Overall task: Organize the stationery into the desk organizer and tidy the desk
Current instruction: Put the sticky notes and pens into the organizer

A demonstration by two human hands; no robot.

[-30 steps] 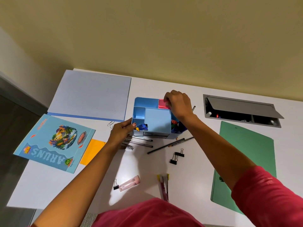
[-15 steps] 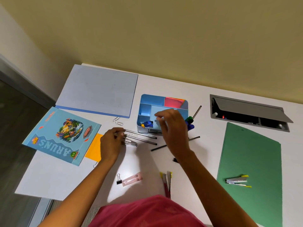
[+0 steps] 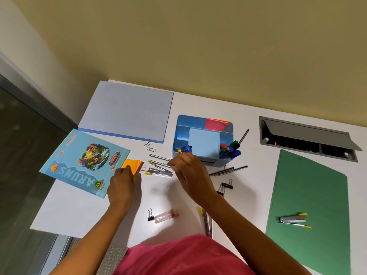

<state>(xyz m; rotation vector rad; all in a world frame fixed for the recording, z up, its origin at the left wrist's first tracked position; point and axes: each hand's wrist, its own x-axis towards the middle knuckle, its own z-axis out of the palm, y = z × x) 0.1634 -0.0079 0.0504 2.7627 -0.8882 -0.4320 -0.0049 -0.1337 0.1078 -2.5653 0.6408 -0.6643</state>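
Observation:
The blue desk organizer (image 3: 202,142) stands mid-desk, with pink sticky notes (image 3: 215,124) in a back compartment, markers (image 3: 230,149) at front right and blue pins (image 3: 185,149) at front left. My left hand (image 3: 125,183) grips an orange sticky-note pad (image 3: 132,164) beside the illustrated book (image 3: 85,161). My right hand (image 3: 190,173) hovers in front of the organizer, its fingertips pinching the end of a silver pen (image 3: 158,162). A small stapler (image 3: 158,172) lies between my hands.
Loose on the white desk: paper clips (image 3: 150,146), dark pencils (image 3: 228,171), binder clips (image 3: 226,186), a clip with a pink tube (image 3: 165,215), pens (image 3: 206,223). A second stapler (image 3: 294,220) lies on the green folder (image 3: 309,185). Blue pad (image 3: 127,112) back left, cable hatch (image 3: 307,137) back right.
My right hand left the organizer's pink notes and came down to the silver pens. My left hand let go of the organizer's side and moved left onto the orange pad.

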